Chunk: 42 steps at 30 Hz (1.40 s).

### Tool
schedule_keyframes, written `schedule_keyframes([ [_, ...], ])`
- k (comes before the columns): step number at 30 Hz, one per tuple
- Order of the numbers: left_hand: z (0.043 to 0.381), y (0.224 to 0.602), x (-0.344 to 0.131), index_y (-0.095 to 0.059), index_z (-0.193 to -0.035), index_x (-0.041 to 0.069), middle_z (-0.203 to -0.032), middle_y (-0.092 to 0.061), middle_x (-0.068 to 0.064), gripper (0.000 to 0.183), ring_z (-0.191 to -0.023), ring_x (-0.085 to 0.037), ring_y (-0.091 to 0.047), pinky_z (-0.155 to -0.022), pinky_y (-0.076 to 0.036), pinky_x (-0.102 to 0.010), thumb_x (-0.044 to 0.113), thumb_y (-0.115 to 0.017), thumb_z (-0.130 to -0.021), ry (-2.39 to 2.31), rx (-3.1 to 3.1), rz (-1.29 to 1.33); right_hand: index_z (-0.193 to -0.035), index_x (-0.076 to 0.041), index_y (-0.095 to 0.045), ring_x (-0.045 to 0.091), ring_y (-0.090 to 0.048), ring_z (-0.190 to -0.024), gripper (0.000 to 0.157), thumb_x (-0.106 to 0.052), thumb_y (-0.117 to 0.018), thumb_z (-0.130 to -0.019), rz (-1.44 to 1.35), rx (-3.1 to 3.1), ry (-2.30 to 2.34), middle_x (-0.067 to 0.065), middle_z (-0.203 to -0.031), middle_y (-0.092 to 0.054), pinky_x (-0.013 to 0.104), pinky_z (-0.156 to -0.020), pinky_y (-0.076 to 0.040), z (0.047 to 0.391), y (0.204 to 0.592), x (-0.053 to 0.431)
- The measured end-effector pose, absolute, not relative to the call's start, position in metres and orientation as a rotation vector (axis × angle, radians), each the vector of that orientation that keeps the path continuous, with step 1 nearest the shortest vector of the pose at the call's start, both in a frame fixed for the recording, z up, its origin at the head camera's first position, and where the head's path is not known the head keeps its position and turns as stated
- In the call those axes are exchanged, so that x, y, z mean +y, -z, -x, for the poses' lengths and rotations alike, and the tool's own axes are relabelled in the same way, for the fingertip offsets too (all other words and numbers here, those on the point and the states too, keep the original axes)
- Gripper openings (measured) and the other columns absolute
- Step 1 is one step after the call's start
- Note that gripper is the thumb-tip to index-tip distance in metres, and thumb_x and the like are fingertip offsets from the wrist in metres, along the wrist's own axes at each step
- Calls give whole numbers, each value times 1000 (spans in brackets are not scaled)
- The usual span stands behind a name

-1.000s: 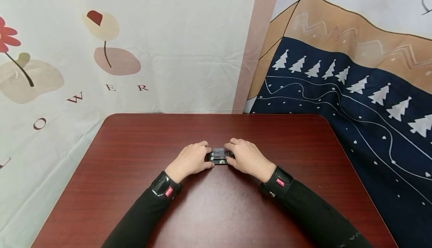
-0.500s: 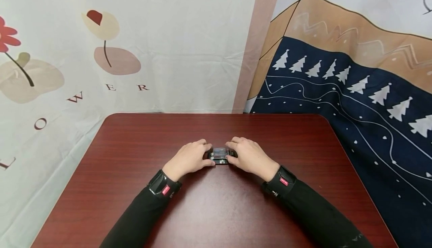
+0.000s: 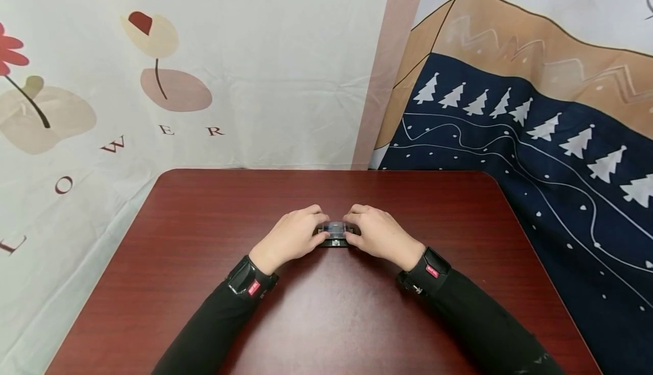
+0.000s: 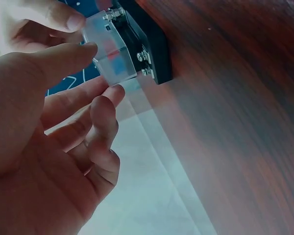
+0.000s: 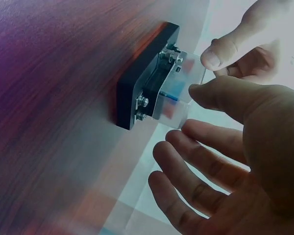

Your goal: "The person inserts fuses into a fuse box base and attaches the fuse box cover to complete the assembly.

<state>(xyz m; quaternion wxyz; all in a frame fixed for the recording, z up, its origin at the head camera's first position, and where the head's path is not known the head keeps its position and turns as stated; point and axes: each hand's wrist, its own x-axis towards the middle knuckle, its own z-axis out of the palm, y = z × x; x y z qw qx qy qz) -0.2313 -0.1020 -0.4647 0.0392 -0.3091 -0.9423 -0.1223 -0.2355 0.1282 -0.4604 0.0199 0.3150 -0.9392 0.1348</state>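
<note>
A small black block (image 3: 329, 244) with metal screw terminals (image 5: 143, 101) stands on the table between the two hands. Over its top sits a clear plastic cover (image 4: 110, 54), with red and blue showing through it. My left hand (image 3: 293, 233) pinches the cover at its left end between thumb and fingers. From the other side my right hand (image 3: 380, 233) grips it likewise, thumb at the near face and fingers at the far one. In the right wrist view the remaining right fingers are spread below the cover (image 5: 176, 93). Whether the cover is lifted off its seat, I cannot tell.
The dark red wooden table (image 3: 336, 318) has rounded far corners. Behind it hang a pale cloth with flower prints (image 3: 285, 69) and a navy cloth with white trees (image 3: 484, 131). Each wrist wears a black strap (image 3: 250, 277) over a black sleeve.
My left hand has moved right, from the block's left end onto the clear cover. The right hand stays at the cover with only a small shift.
</note>
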Motion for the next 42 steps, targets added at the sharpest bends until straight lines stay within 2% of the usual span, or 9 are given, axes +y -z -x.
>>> schedule_keyframes([
  [16,232,462,-99,-72,-110,18,-92,-54,6,25,-68,-7,-51,-62,-47,-26,35,-70,-91,322,-2910,976,-110,-18,-74,6,-54,-75,23,-28,-70,-89,-1024,-2914,-388,-2,-97,-64,25,-64,-46,236,461,127],
  [24,230,466,-99,-72,-111,17,-94,-55,4,26,-68,-8,-51,-63,-47,-27,35,-69,-92,336,-2917,989,-115,-16,-73,5,-52,-71,30,-31,-69,-90,-1020,-2932,-348,-5,-96,-60,23,-63,-45,235,465,125],
  [42,228,471,-98,-70,-118,17,-96,-56,4,33,-65,-9,-51,-60,-47,-27,39,-68,-93,304,-2924,946,-117,-14,-72,6,-57,-75,32,-31,-68,-90,-976,-2900,-363,-5,-100,-59,26,-65,-49,231,469,126],
])
